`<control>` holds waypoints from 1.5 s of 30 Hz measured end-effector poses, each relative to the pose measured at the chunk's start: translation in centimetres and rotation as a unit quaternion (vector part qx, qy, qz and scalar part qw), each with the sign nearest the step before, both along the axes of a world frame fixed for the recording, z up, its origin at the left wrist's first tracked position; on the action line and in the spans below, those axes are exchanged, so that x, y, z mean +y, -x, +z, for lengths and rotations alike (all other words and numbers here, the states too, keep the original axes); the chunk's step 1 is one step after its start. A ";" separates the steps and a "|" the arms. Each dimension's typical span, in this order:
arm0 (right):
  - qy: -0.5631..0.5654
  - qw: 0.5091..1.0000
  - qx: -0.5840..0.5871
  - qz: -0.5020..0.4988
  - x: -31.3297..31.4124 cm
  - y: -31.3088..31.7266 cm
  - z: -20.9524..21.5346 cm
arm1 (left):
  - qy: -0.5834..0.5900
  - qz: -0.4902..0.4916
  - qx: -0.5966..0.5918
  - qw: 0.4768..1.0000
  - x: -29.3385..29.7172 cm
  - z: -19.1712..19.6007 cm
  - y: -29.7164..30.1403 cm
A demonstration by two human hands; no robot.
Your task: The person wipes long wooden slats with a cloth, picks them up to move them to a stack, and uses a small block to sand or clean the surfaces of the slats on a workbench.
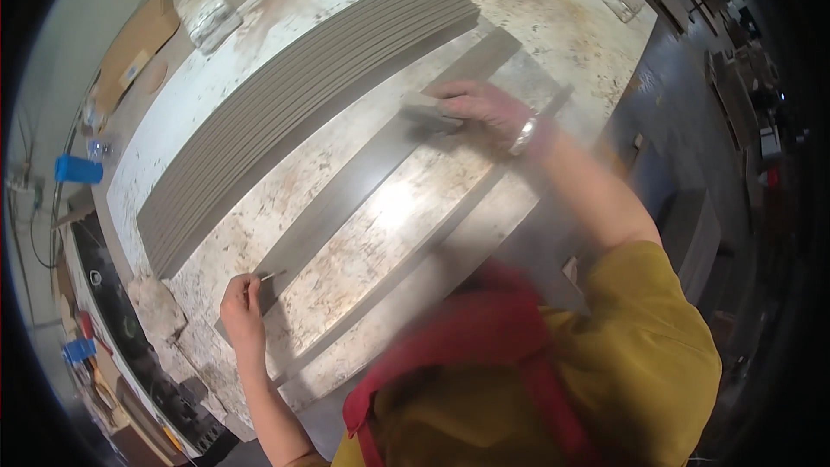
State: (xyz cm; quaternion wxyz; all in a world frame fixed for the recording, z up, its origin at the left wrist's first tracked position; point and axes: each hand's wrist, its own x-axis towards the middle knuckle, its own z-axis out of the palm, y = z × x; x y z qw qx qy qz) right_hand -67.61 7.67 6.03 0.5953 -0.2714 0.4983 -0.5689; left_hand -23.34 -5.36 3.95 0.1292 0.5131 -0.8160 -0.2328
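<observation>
Though far apart, left fingers (252, 281) tight on stick (271, 276), right fingers (460, 89) around grey block (425, 118)

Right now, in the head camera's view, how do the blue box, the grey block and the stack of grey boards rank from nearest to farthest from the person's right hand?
1. Grey block: at the right hand's fingers.
2. Stack of grey boards: on the table, up and left of the hand.
3. Blue box: at the far left.
</observation>
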 end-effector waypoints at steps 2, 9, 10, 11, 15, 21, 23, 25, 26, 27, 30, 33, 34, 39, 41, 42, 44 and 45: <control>-0.035 0.998 -0.027 -0.038 2.7 3.2 1.7 | -0.009 -0.036 0.040 0.998 -0.5 0.0 4.1; 0.025 0.943 -0.126 -0.307 9.8 23.0 -3.7 | -0.041 -0.169 0.102 0.979 -0.3 0.0 24.9; 0.025 0.934 -0.157 -0.320 10.3 24.6 -5.0 | -0.041 -0.190 0.108 0.975 0.2 0.0 28.4; 0.046 0.936 -0.153 -0.314 9.3 25.4 -6.4 | -0.025 -0.200 0.103 0.974 0.2 -0.3 31.5; 0.035 0.934 -0.132 -0.331 5.5 25.6 -7.4 | 0.091 -0.259 0.112 0.955 0.9 -2.1 42.3; 0.046 0.917 -0.210 -0.335 2.8 26.0 -11.9 | 0.109 -0.277 0.066 0.952 2.8 -3.8 51.9; 0.062 0.907 -0.234 -0.345 2.8 25.9 -13.1 | 0.124 -0.276 0.058 0.952 2.9 -4.0 53.1; 0.070 0.904 -0.246 -0.343 3.0 25.8 -13.3 | 0.082 -0.279 0.072 0.954 2.9 -4.3 53.6; 0.072 0.902 -0.249 -0.345 3.2 25.8 -13.4 | 0.079 -0.279 0.067 0.955 3.0 -4.5 53.7; 0.075 0.900 -0.251 -0.347 3.2 25.7 -13.1 | 0.072 -0.275 0.072 0.956 3.0 -4.5 53.9; 0.092 0.907 -0.247 -0.328 3.3 25.9 -13.7 | 0.076 -0.278 0.076 0.955 2.9 -4.7 54.4; 0.087 0.901 -0.254 -0.342 3.3 25.9 -13.7 | 0.087 -0.286 0.067 0.952 3.0 -4.7 54.6; 0.087 0.901 -0.255 -0.341 3.2 25.8 -13.6 | 0.088 -0.286 0.057 0.953 3.0 -4.7 54.6; 0.094 0.904 -0.232 -0.347 3.2 25.2 -12.8 | 0.086 -0.300 0.045 0.949 3.1 -4.6 54.6; 0.097 0.907 -0.226 -0.343 3.2 25.1 -12.6 | 0.097 -0.307 0.044 0.946 3.0 -4.6 54.6; 0.100 0.909 -0.219 -0.339 3.3 25.1 -12.6 | 0.101 -0.312 0.037 0.944 3.0 -4.6 54.7; 0.097 0.910 -0.219 -0.340 3.3 25.1 -12.8 | 0.104 -0.319 0.029 0.942 3.0 -4.7 54.7; 0.095 0.911 -0.217 -0.338 3.3 25.2 -12.9 | 0.110 -0.319 0.031 0.941 2.9 -4.7 54.5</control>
